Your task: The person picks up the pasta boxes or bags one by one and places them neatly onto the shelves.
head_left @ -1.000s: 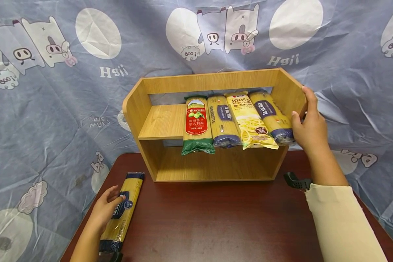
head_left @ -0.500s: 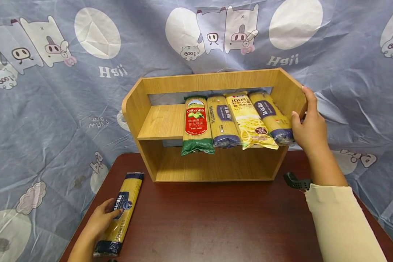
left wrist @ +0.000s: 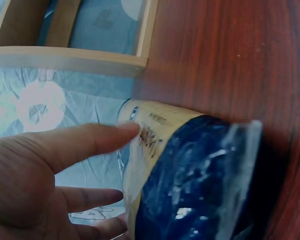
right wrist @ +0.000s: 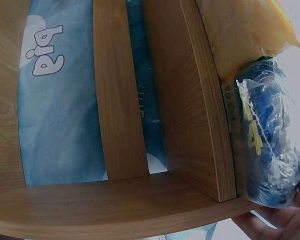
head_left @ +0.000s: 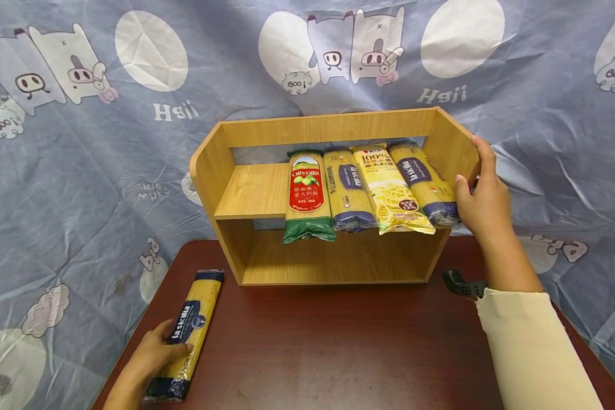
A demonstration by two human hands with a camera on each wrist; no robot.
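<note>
Yellow-blue spaghetti pack flat on table, under our left hand.
Left fingers straight on it; right hand grips shelf.

On the table, the spaghetti packet under the left hand has a dark blue label with the word "la sicilia". On the shelf, the red and green packet shows "Olivoila" with Chinese characters below it. The next blue packet has "SPAGHETTI" along its side. The yellow packet shows "100%" at its top and "13%" in a dark round sign. The last packet shows "la sicilia" again. The cloth behind carries "Hgii", "pig" and "ooo".
</note>
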